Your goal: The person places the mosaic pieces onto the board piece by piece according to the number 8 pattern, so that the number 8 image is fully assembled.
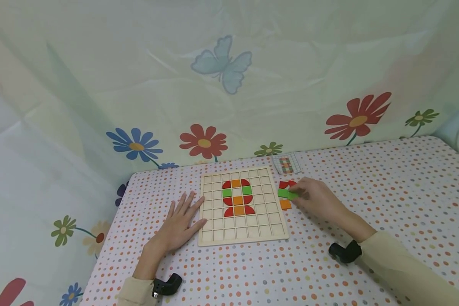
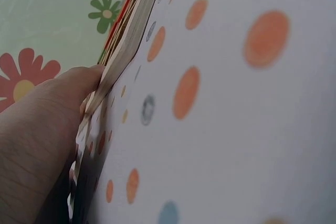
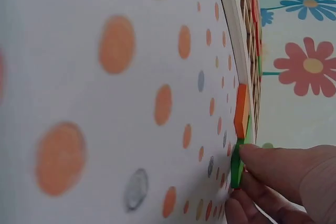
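A pale wooden grid board [image 1: 218,234] lies on the table, with red, orange and green tiles set in its middle cells; one cell between the two green tiles is bare. My left hand [image 1: 177,227] rests flat, its fingers spread, thumb and fingertips touching the board's left edge. To the right of the board, my right hand [image 1: 315,199] pinches a green tile [image 3: 236,167] between thumb and fingers, low at the tabletop. Beside it lie another green tile [image 1: 283,193], an orange tile [image 1: 285,205] and red pieces [image 1: 284,185], partly hidden by the fingers.
A small pattern card [image 1: 296,161] with a coloured grid design lies behind the loose tiles, near the table's back edge. The dotted tablecloth [image 1: 252,272] covers the table. A flowered curtain [image 1: 290,85] hangs right behind it.
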### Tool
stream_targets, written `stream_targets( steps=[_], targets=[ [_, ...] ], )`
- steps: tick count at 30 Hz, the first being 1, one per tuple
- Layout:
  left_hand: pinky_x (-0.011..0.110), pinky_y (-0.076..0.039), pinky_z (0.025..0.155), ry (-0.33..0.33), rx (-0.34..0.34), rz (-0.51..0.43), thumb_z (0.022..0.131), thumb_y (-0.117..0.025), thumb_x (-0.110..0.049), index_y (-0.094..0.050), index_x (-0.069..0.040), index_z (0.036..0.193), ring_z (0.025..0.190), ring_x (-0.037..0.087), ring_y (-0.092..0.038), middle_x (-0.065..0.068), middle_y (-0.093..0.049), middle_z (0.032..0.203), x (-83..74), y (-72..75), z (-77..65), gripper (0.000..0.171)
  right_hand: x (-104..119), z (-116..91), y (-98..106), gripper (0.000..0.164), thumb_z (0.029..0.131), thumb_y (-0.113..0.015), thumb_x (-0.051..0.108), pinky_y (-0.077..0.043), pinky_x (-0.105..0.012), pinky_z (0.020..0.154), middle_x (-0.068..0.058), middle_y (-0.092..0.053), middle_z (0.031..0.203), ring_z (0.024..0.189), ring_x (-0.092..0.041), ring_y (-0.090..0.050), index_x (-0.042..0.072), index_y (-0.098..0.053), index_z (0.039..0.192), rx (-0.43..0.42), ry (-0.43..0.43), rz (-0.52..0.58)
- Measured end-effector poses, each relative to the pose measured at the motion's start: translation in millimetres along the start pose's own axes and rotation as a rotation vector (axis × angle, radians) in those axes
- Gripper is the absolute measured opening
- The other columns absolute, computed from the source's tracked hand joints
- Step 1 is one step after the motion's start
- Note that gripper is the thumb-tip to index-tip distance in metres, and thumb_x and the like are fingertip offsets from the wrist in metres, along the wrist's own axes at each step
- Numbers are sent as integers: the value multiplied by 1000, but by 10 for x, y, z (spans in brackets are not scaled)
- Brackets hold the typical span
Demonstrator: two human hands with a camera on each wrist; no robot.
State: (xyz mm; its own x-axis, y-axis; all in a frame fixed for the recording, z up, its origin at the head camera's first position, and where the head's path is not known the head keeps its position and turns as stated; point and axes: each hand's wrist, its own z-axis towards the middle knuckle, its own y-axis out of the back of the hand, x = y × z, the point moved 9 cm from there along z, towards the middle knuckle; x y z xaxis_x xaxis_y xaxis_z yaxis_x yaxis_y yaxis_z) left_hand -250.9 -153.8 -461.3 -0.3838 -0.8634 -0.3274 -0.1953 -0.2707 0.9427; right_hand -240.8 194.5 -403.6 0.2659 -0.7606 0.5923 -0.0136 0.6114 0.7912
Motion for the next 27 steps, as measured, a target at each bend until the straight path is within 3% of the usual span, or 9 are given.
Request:
stream_targets(
  steps=[12,19,27],
  targets=[
    [58,3,129,-1,-1,9,105,-48,-57,-26,-23,168,162,31,1,9,-9,176,17,-8,1,76,-101,67,-29,32,82,-85,-3,-60,-45,78,-15,-71,101,89,-28,-68,-5,-76,112,51,-106,12],
    [59,3,129,-7,-1,4,105,-49,-56,-27,-22,168,162,32,0,9,-10,176,-10,1,7,75,-60,-14,44,31,76,-88,-7,-61,-42,74,-10,-68,94,83,-25,-68,-4,-79,105,-17,-51,52],
    [59,3,128,-7,1,0,105,-49,-55,-27,-21,168,162,33,0,10,-10,176,-19,16,-7,75,60,-68,92,28,77,-87,-8,-62,-43,77,-6,-72,92,85,-23,-69,-1,-80,103,-73,10,63]
  ],
)
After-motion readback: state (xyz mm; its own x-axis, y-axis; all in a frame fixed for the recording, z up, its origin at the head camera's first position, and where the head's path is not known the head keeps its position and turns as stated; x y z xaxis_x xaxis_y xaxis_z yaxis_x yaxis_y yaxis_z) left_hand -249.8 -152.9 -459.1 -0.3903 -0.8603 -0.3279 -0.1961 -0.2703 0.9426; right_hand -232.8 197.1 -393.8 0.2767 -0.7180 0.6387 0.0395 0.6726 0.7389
